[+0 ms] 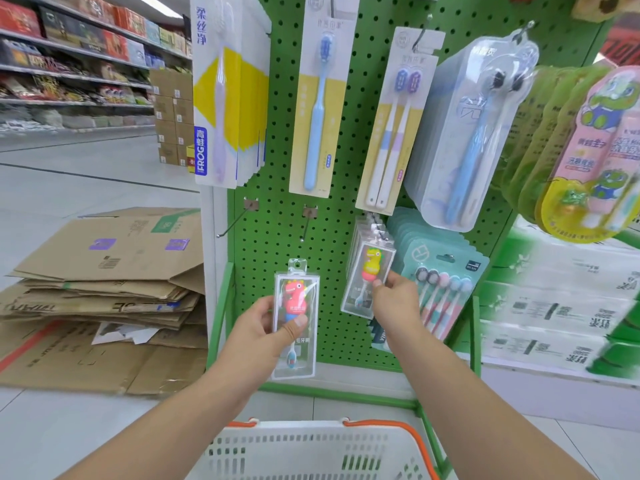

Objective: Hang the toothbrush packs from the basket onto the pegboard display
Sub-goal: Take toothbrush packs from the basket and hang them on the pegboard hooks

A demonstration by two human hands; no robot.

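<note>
The left hand (258, 327) gripped the red dinosaur pack (295, 320) below the 2 bare hooks (304, 225) on the pegboard (277, 140); the right hand (393, 299) pinched the yellow dinosaur pack (369, 275) hanging on its hook. A tug there could have unhooked those packs.

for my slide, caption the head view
Left hand holds a red dinosaur toothbrush pack; right hand hangs a yellow one.
</note>
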